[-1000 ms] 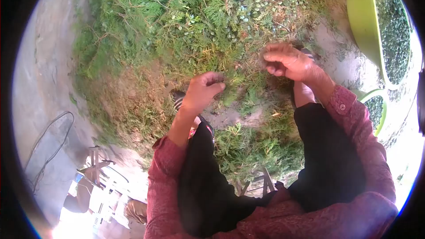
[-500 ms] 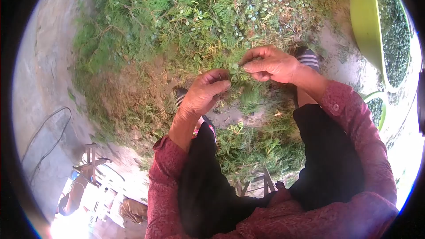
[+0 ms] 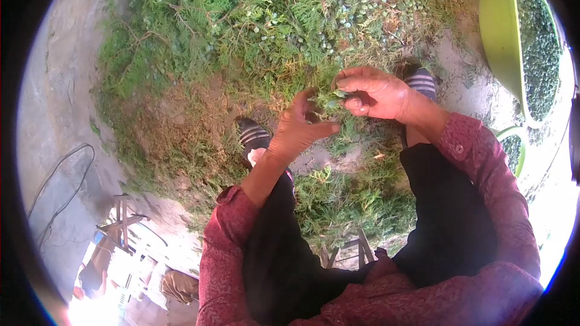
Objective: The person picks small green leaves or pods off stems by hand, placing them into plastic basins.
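My right hand pinches a small green sprig between its thumb and fingers, with the sprig pointing left. Just left of it, my left hand is open, its thumb and fingers spread apart near the sprig's lower side. Beyond both hands lies a heap of cut evergreen branches with small pale berries among them. More loose green cuttings lie on the ground between my legs.
At the right stands a lime-green basin full of small green berries, with a second green container below it. A cable curves over the floor at left. Wooden stool legs and part of another person show at lower left.
My left hand has moved slightly right and its thumb and fingers have spread apart. My right hand has shifted a little right, still holding greenery.
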The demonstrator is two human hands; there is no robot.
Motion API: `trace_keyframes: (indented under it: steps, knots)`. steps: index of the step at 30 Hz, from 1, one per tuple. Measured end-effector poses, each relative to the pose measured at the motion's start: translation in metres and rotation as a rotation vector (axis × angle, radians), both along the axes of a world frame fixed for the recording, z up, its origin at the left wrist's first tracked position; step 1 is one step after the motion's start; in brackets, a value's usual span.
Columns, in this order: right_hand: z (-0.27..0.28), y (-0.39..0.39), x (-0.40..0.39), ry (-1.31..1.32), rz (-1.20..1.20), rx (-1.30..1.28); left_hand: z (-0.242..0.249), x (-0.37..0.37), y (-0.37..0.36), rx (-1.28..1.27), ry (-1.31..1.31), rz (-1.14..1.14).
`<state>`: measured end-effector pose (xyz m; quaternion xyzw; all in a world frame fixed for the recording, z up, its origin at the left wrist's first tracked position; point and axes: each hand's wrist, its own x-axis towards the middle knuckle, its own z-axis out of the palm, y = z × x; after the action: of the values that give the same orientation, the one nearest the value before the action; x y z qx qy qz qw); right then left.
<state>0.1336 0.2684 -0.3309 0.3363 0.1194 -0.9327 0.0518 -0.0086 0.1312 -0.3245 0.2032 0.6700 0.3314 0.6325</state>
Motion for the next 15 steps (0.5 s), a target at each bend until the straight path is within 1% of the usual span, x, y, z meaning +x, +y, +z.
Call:
trace_keyframes:
  steps: [1, 3, 5, 7, 9, 10, 12, 13, 14, 15]
  knots:
    - [0.002, 0.0, 0.0, 0.004, -0.028, -0.023, -0.004, 0.002, 0.0, 0.0, 0.001, -0.001]
    - [0.0, -0.001, 0.0, 0.028, -0.016, -0.041, -0.015, 0.006, -0.003, 0.117, -0.005, 0.05]
    - [0.0, 0.001, 0.002, 0.051, -0.004, -0.06, -0.015, 0.005, -0.001, 0.155, 0.003, 0.086]
    - [0.002, 0.005, 0.004, 0.049, -0.024, -0.02, -0.016, 0.004, -0.001, 0.193, 0.012, 0.121]
    - [0.009, 0.01, 0.004, 0.036, -0.01, 0.031, -0.022, 0.002, -0.005, 0.283, 0.102, 0.135]
    - [0.011, 0.011, 0.004, 0.023, 0.005, 0.082, -0.017, 0.0, -0.002, 0.284, 0.102, 0.134]
    - [0.006, 0.016, 0.007, 0.025, 0.031, 0.134, -0.005, -0.005, 0.001, 0.136, 0.086, 0.056]
    - [0.005, 0.019, 0.009, 0.028, 0.059, 0.183, 0.0, -0.008, 0.003, 0.136, 0.086, 0.056]
    - [0.006, 0.024, 0.012, 0.027, 0.059, 0.183, 0.004, -0.012, 0.005, 0.077, 0.049, 0.045]
    - [0.01, 0.03, 0.016, -0.098, 0.154, 0.418, 0.008, -0.016, 0.006, 0.019, 0.011, 0.034]
